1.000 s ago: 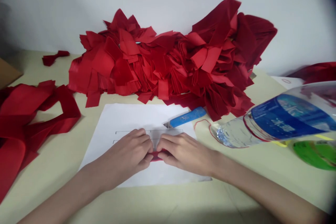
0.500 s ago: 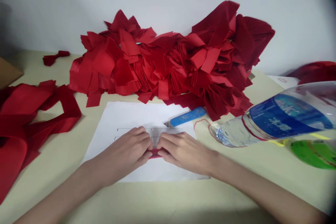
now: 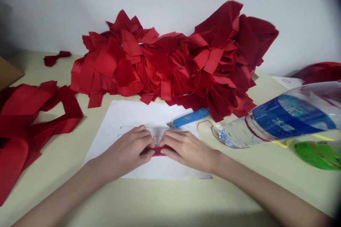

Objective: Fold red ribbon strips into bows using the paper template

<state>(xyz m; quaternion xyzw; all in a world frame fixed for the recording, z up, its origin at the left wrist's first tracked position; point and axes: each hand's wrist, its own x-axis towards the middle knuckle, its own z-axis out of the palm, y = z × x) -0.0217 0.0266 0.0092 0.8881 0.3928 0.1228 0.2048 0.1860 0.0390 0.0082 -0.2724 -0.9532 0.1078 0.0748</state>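
Low over the white paper sheet, my left hand and my right hand face each other, thumbs toward me. Between their fingertips shows a narrow strip of red ribbon, pinched from both sides; most of it is hidden by the fingers. Thin black ruled lines run across the paper just beyond my knuckles. A blue utility knife lies at the sheet's upper right, past my right hand.
A big heap of cut red ribbon pieces lies along the wall. Longer red ribbon curls at left. At right a clear water bottle lies on its side, red thread around its neck, beside a green item.
The paper has slid slightly away from me, and both hands have shifted a little the same way. A bit more red ribbon shows between them.
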